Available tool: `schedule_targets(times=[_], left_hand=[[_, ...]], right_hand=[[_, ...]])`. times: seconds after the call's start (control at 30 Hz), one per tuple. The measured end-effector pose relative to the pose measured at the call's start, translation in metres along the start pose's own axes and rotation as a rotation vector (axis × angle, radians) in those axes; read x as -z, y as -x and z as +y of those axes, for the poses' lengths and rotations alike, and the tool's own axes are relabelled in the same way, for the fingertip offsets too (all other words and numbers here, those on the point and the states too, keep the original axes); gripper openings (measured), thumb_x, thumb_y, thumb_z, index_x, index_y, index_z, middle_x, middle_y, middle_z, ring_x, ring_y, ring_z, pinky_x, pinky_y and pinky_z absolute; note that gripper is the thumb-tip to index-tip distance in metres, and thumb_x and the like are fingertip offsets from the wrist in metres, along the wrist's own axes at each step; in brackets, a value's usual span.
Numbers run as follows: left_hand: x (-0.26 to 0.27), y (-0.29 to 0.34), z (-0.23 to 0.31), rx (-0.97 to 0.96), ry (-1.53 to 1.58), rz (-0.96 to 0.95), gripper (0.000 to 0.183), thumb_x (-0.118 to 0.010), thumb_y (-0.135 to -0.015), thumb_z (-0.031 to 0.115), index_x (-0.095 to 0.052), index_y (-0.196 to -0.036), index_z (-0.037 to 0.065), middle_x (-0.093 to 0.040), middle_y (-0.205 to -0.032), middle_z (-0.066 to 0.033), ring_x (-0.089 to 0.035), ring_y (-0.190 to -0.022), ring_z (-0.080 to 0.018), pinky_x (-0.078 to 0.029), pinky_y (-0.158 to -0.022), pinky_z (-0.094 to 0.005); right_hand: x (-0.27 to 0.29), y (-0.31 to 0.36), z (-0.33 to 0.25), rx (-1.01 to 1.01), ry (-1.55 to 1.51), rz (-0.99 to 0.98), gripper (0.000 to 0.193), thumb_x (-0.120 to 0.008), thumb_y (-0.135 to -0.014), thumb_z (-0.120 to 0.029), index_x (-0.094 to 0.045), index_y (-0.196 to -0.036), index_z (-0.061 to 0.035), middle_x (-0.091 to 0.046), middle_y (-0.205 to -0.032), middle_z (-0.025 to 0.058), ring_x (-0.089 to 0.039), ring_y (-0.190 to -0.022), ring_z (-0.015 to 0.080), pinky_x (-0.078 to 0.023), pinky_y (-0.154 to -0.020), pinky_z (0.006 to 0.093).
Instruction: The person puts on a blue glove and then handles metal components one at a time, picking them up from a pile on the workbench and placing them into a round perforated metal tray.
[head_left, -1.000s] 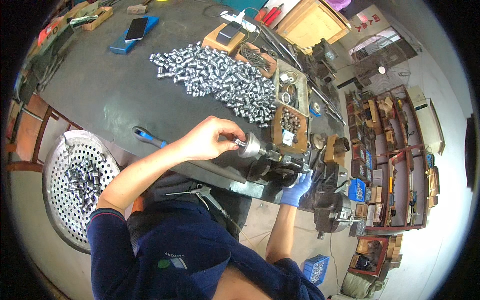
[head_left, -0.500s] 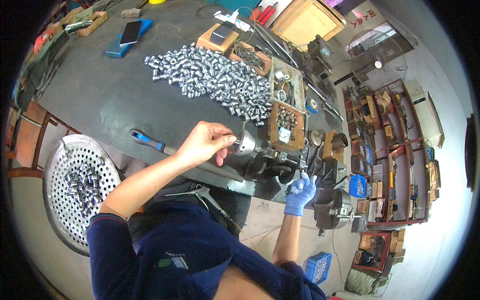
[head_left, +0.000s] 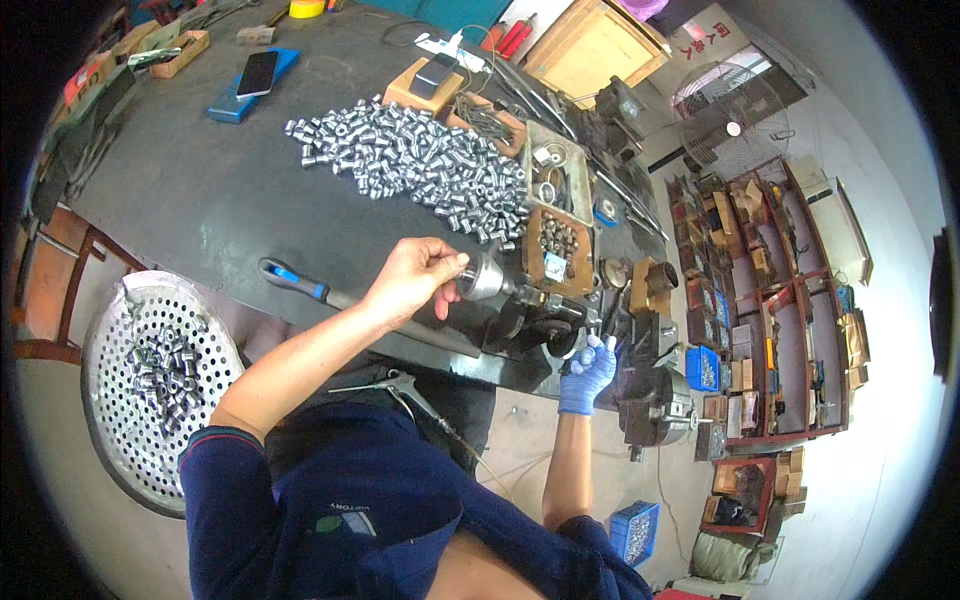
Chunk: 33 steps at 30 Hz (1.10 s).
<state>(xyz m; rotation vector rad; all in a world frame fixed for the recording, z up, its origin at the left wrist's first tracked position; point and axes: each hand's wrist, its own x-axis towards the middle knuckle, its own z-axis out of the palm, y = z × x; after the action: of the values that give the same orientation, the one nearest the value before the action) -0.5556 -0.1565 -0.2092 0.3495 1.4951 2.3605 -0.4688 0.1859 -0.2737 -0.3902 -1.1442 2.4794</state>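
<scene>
My bare left hand (head_left: 413, 279) is closed, thumb and fingers pinched together at the face of a round metal chuck (head_left: 486, 277). What they pinch is mostly hidden. The chuck sits on a small dark bench machine (head_left: 545, 325) at the table's near edge. On the machine's right side, my right hand (head_left: 588, 372) wears a blue glove, its fingers curled around a part I cannot make out. Beyond the left hand lies a big pile of shiny short metal fittings (head_left: 410, 160). Similar fittings (head_left: 163, 380) lie in a perforated round metal tray (head_left: 108, 400) at the left.
A blue-handled tool (head_left: 293, 279) lies near the table edge. Behind the machine stand a wooden box of small parts (head_left: 530, 262) and a tray (head_left: 583, 195). An air gun (head_left: 410, 390) rests just below the edge. A vise-like machine (head_left: 655, 410) stands right.
The view has shifted slightly, so the machine and boxes appear farther left. My left hand stays at the chuck, and my right hand remains beside the machine.
</scene>
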Motion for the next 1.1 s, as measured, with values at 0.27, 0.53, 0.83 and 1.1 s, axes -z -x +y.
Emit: schedule_targets(times=[0.27,0.53,0.83,1.1], left_hand=[[0.008,-0.001,0.002,-0.006,-0.108,-0.096,0.012,-0.055,-0.087,0.006,-0.053,-0.09,-0.005,-0.058,-0.068,-0.0102,-0.057,-0.05,-0.015,-0.046,-0.049,-0.0245],[0.009,-0.003,0.012,-0.028,-0.218,-0.174,0.01,-0.054,-0.084,-0.004,-0.053,-0.093,-0.005,-0.059,-0.073,-0.0073,-0.057,-0.059,-0.0108,-0.046,-0.054,-0.023],[0.005,-0.002,0.01,-0.013,-0.166,-0.144,0.01,-0.054,-0.085,-0.002,-0.053,-0.094,-0.005,-0.059,-0.069,-0.0085,-0.058,-0.055,-0.013,-0.047,-0.051,-0.0241],[0.002,0.001,0.016,0.115,-0.13,-0.048,0.011,-0.054,-0.087,0.003,-0.053,-0.092,-0.006,-0.057,-0.065,-0.0091,-0.056,-0.05,-0.0132,-0.046,-0.046,-0.024]], right_hand=[[-0.005,0.009,-0.002,0.036,-0.047,-0.035,0.04,-0.047,-0.091,-0.036,-0.061,-0.077,-0.0006,-0.052,-0.05,0.0012,-0.046,-0.039,0.0093,-0.034,-0.031,0.021],[-0.033,0.014,-0.042,0.145,-0.016,-0.153,0.041,-0.048,-0.091,-0.036,-0.06,-0.082,0.0023,-0.048,-0.048,0.0017,-0.036,-0.036,0.0071,-0.031,-0.033,0.0205],[-0.057,-0.009,-0.056,0.134,-0.038,-0.217,0.045,-0.042,-0.093,-0.038,-0.06,-0.086,0.0032,-0.04,-0.049,0.0001,-0.033,-0.038,0.0058,-0.031,-0.033,0.0195],[-0.05,0.003,-0.054,0.125,0.016,-0.258,0.046,-0.043,-0.093,-0.036,-0.06,-0.086,0.0049,-0.043,-0.05,0.001,-0.035,-0.038,0.0066,-0.031,-0.033,0.0195]])
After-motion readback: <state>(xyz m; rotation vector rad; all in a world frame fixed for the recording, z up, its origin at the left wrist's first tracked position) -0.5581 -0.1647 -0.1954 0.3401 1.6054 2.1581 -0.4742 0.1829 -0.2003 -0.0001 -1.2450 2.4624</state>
